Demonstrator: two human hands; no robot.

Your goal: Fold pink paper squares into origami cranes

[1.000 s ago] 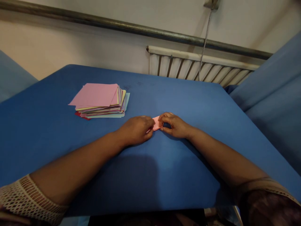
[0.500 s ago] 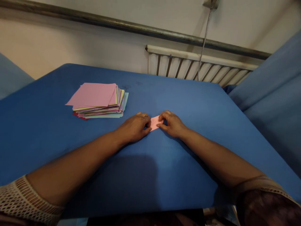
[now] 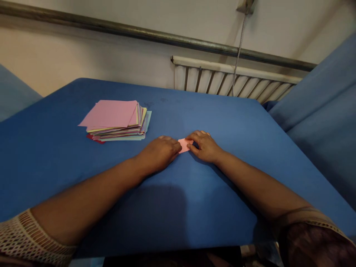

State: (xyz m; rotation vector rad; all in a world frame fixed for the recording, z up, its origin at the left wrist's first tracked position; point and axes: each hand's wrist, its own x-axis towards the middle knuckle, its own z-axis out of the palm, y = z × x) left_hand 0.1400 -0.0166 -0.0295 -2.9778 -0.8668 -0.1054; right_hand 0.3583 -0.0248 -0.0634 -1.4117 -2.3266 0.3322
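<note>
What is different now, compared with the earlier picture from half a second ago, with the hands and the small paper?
The left hand has moved slightly right, its fingers now flatter over the left end of the small paper, its thumb hidden. The right hand stays at the other end. The pile lies as before.

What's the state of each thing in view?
Small pink paper: partly covered, any folds unclear
Left hand: curled, over small pink paper's left end
Right hand: curled, at small pink paper's right end
Paper stack: piled, edges uneven
Cord: hanging down
Radiator: on or off unclear
</note>
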